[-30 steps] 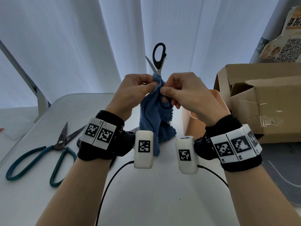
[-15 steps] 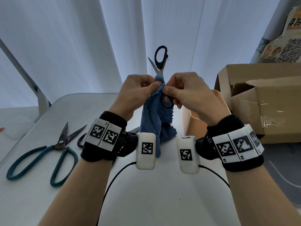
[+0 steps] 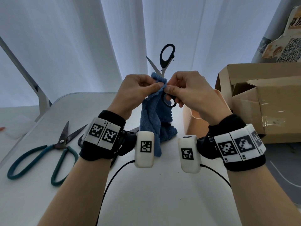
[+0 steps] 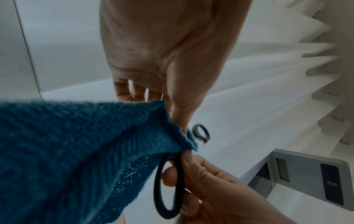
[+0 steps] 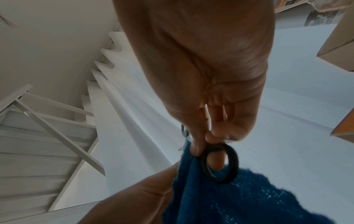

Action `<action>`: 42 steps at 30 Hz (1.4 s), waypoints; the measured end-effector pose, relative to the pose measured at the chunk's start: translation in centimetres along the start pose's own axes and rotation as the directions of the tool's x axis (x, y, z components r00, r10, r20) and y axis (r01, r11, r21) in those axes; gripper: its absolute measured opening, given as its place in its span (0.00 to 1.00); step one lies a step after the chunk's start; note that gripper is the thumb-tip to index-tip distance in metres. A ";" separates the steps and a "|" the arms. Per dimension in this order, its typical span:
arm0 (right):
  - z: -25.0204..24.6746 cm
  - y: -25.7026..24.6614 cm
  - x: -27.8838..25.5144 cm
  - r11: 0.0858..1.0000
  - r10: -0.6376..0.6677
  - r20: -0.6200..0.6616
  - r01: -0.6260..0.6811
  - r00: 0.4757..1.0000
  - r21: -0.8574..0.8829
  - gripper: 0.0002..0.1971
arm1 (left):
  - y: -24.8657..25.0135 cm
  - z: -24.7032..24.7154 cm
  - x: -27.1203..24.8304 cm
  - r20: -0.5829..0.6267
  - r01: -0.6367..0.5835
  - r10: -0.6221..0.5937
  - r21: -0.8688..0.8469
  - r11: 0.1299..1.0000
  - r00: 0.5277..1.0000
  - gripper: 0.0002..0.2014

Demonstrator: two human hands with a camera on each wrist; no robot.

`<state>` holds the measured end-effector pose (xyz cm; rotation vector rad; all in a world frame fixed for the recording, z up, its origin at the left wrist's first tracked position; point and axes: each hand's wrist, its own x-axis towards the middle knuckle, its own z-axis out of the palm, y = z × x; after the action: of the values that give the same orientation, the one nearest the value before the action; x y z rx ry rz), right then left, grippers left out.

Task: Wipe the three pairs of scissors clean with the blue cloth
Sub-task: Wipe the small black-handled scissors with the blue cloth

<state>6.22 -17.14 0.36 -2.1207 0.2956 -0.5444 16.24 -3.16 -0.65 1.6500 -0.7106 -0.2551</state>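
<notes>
I hold the black-handled scissors (image 3: pixel 167 54) upright and spread apart in mid-air, one loop and one bare blade pointing up. My right hand (image 3: pixel 187 90) grips the lower black loop (image 5: pixel 220 163), a finger through it. My left hand (image 3: pixel 138 90) pinches the blue cloth (image 3: pixel 151 121) around the scissors near the pivot, and the rest of the cloth hangs down to the table. In the left wrist view the cloth (image 4: pixel 76 151) fills the left side beside the lower loop (image 4: pixel 168 188). Teal-handled scissors (image 3: pixel 53 150) lie open on the table at left. A third dark pair (image 3: pixel 134 129) is mostly hidden behind my left wrist.
An open cardboard box (image 3: pixel 260 103) stands at the right, with a tan bin (image 3: pixel 190 124) just in front of it beside my right wrist. The white table (image 3: pixel 146 193) ends at a rounded far-left corner. White curtains hang behind. Black cables run under my wrists.
The raised handle loop has tipped slightly to the right. My thumbs have drawn closer together on the cloth. The scissors on the table have not moved.
</notes>
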 end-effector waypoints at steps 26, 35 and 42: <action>-0.1 -0.5 -0.3 1.000 0.002 0.014 -0.002 1.000 0.019 0.08 | 0.4 -0.5 -0.1 0.083 0.091 -0.091 0.010 0.996 0.992 0.14; 0.0 -0.3 -0.2 1.000 0.019 0.015 -0.019 1.000 0.008 0.07 | 0.1 -0.7 0.0 0.106 -0.007 0.006 0.012 1.000 0.994 0.08; -0.3 -0.4 -0.3 0.999 0.035 0.008 -0.035 0.999 0.042 0.05 | -0.4 -0.2 0.2 0.029 0.023 -0.026 0.099 0.995 0.999 0.14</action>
<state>5.77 -17.05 0.74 -2.0729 0.3137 -0.5177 16.60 -3.09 -0.92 1.7529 -0.7360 -0.2664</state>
